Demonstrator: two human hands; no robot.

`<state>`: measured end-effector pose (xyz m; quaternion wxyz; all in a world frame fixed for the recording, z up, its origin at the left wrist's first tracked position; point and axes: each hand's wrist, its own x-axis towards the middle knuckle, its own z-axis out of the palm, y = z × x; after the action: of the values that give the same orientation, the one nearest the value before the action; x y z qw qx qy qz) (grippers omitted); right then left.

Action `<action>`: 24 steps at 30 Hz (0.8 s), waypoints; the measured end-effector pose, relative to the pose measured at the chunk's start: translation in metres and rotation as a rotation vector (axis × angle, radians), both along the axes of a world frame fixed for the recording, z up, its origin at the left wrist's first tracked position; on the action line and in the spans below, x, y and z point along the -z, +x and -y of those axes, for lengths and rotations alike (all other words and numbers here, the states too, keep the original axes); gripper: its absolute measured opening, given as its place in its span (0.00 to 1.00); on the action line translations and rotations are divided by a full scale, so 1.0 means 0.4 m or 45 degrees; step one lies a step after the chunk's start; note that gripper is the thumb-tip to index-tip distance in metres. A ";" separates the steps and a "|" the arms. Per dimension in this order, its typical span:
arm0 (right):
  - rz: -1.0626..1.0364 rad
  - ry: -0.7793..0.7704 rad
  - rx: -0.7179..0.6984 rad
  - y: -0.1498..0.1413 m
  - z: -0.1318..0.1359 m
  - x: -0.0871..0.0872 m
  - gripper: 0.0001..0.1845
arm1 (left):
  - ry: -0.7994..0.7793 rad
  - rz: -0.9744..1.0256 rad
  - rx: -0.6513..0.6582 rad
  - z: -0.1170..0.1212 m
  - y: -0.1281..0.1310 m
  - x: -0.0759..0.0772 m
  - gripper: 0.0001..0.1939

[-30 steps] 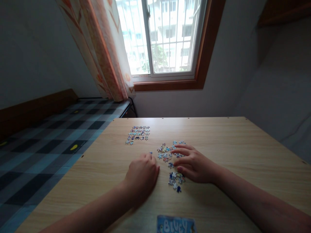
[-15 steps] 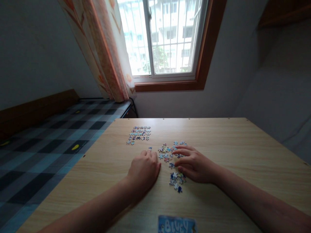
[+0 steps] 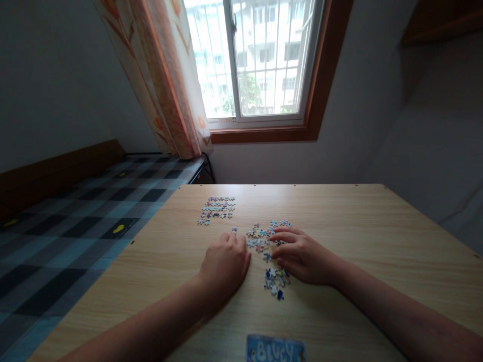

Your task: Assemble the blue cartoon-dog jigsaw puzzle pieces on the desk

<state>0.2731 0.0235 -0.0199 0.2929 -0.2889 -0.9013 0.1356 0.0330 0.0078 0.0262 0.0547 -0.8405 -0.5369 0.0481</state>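
Observation:
My left hand [image 3: 226, 259] rests low on the table, its fingers bent and close together. At its fingertips is a small blue puzzle piece [image 3: 234, 230], partly covered by them as far as I can tell. My right hand [image 3: 302, 254] hovers or rests over the right side of the loose puzzle pieces [image 3: 258, 244], fingers apart, holding nothing that shows. Just below its thumb lies a second heap of pieces [image 3: 275, 281], many dark blue or white. Farther back on the left, several rows of puzzle pieces [image 3: 218, 207] are laid out; a gap shows in the lower rows.
A blue box or card marked "BLUEY" [image 3: 276, 349] sits at the near edge of view. The wooden table [image 3: 339, 211] ends before a wall with a barred window [image 3: 267, 60]. On the left are a checked bed [image 3: 113, 201] and a curtain [image 3: 162, 75].
My left hand has slid slightly forward, and the small blue piece at its fingertips has moved forward with it. My right hand has stayed almost still. The view has shifted slightly.

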 end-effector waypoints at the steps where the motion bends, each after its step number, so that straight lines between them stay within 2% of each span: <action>1: -0.001 0.000 0.000 0.000 0.000 0.000 0.08 | 0.005 0.004 0.000 -0.001 -0.001 0.002 0.14; 24: -0.022 0.022 -0.031 -0.008 0.001 -0.014 0.07 | 0.021 0.030 0.016 -0.004 -0.003 0.013 0.16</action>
<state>0.2701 0.0229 -0.0143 0.3013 -0.2742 -0.9034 0.1339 0.0317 0.0094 0.0212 0.0557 -0.8438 -0.5326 0.0334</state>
